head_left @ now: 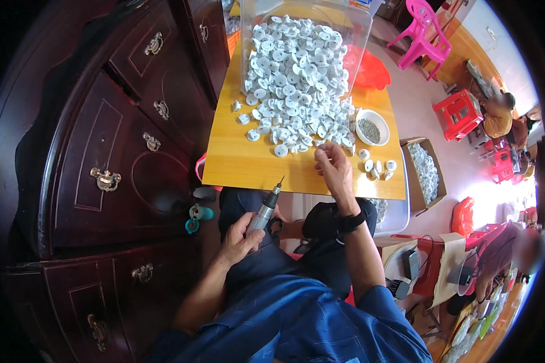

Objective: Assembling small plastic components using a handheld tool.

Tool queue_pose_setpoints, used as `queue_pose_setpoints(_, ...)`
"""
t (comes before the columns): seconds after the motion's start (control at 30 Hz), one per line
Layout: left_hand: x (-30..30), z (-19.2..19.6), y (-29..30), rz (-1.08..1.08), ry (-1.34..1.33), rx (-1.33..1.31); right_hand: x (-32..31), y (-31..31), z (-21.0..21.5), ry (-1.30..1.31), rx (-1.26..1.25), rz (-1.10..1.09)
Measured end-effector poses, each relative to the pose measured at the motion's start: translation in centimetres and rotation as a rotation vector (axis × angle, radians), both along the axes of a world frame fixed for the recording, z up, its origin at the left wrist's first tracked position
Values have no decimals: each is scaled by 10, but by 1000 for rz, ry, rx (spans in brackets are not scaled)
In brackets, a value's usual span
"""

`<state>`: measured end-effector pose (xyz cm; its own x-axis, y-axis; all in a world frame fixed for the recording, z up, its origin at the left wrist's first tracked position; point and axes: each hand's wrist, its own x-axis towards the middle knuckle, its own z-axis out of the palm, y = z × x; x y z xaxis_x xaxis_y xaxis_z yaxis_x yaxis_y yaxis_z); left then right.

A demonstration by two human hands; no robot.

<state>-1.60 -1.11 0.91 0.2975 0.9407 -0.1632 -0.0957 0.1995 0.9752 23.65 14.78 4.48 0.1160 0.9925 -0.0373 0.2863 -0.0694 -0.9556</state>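
My left hand grips a slim silver electric screwdriver, its tip pointing up toward the near edge of a small yellow wooden table. Over that table my right hand has its fingertips pinched together; I cannot tell whether they hold anything. It hovers just in front of a big heap of small white round plastic parts that spills from a clear plastic bin. A few white parts lie apart to the right of that hand. A white bowl holds small grey screws.
A dark wooden cabinet with brass handles stands close on the left. A cardboard box of white parts sits on the floor at right. Pink chair and red stool stand farther back. Other people sit at the right edge.
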Motion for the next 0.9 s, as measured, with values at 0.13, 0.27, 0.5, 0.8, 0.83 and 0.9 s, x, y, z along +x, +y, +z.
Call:
queue_pose_setpoints(0.13, 1, 5, 1, -3, 31, -31, 14, 21, -1, -393, 173, -91)
queue_pose_setpoints(0.27, 2, 0, 0, -6, 39, -21, 12, 35, 0, -549, 203, -62)
queue_pose_setpoints(0.5, 0, 1, 0, 24, 43, 2, 12, 38, -8, -499, 178, -35)
queue_pose_setpoints(0.8, 2, 1, 0, -9, 60, 9, 22, 20, -15, -502, 313, 93)
queue_pose_setpoints(0.83, 2, 1, 0, -7, 65, 14, 22, 17, -12, -503, 311, 93)
queue_pose_setpoints(0.9, 3, 4, 1, -13, 65, 7, 21, 13, -9, -458, 287, 71)
